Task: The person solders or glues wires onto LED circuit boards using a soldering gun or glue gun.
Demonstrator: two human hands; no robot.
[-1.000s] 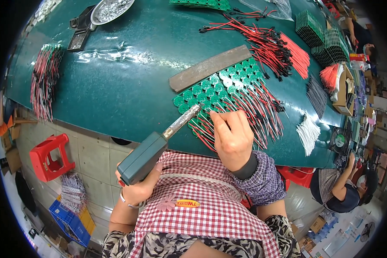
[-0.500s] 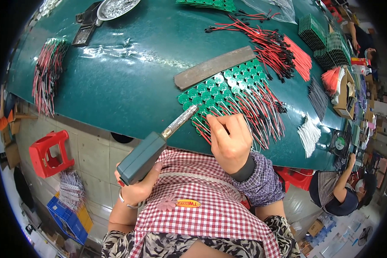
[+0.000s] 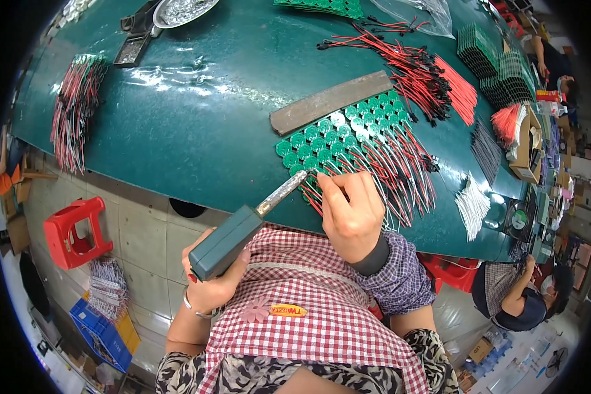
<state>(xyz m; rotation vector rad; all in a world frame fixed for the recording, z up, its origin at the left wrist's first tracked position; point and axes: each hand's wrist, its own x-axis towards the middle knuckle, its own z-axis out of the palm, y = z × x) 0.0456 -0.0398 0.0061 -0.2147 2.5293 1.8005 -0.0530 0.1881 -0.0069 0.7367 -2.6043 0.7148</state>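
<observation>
My left hand is wrapped round the dark green body of a soldering gun. Its metal barrel slants up to the right, and the tip meets the near edge of a panel of round green circuit boards. Close beside that tip, my right hand pinches a thin wire between thumb and forefinger; the fingers hide most of it. Red, white and black wires fan out from the right part of the panel. A flat grey-brown bar lies along the panel's far edge.
Loose red and black wires lie at the far right, near stacked green panels. White wires lie further right. A wired bundle and a metal dish are on the left. A co-worker sits at right.
The soldering gun has shifted slightly right, bringing its tip down to the panel's near edge by my right fingertips. My right hand has hardly moved.
</observation>
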